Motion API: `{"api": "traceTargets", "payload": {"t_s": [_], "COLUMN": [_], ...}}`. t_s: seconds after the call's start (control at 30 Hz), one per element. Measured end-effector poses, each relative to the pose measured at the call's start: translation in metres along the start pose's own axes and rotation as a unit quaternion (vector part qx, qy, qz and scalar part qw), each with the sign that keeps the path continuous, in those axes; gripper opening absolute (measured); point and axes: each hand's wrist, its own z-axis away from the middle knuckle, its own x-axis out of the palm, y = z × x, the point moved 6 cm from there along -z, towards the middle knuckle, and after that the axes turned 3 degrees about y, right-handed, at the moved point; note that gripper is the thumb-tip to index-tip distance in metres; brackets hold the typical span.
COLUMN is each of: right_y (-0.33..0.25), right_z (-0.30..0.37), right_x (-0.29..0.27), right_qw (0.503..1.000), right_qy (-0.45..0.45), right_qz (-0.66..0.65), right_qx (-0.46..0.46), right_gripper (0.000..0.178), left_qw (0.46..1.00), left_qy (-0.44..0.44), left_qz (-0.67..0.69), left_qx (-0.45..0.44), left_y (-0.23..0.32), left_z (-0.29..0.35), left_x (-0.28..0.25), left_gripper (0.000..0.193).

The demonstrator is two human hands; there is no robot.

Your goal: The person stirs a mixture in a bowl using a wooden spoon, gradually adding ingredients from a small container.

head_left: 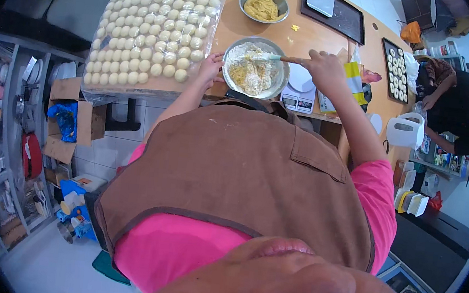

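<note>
A metal mixing bowl (279,85) stands at the table's near edge, right in front of my body. Inside it lies white flour with a yellow, crumbly mixture (251,78), partly blended. My left hand (211,68) grips the bowl's left rim, fingers at its outer side. With my right hand (326,71) I hold the wooden handle of a spatula (294,60), fingers wrapped round its end. The spatula lies nearly level across the bowl's right rim, its pale blade (268,57) in the flour.
Many dough balls (144,28) under clear plastic cover the table's left side. Behind the bowl stands another bowl (285,6) of yellow dough. A digital kitchen scale (298,90) sits close at right. Farther right are a dark tray (350,22), ring-shaped pieces, a white jug (405,130) and another person (467,108).
</note>
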Motion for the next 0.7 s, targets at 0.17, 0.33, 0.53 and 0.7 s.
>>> {"api": "traceTargets", "payload": {"t_s": [0.17, 0.33, 0.53, 0.7], "right_y": [-0.001, -0.003, 0.018, 0.021], "right_z": [-0.023, -0.031, -0.022, 0.010], "right_x": [0.029, 0.026, 0.081, 0.102], "right_qw": [0.998, 0.981, 0.892, 0.814], "right_qy": [-0.065, -0.191, -0.416, -0.471], "right_qz": [-0.013, -0.026, -0.171, -0.337], "right_qx": [0.017, 0.020, -0.046, 0.056], "right_gripper": [0.021, 0.018, 0.032, 0.034], "left_qw": [1.000, 0.998, 0.998, 0.997], "left_qy": [0.021, 0.035, 0.036, 0.052], "left_qz": [-0.022, -0.038, -0.049, -0.032], "left_qx": [-0.006, 0.042, 0.033, 0.038], "left_y": [0.016, 0.009, 0.011, 0.012], "left_z": [0.013, 0.003, 0.005, 0.007], "left_x": [0.012, 0.007, 0.010, 0.009], "left_gripper": [0.038, 0.037, 0.038, 0.037]}}
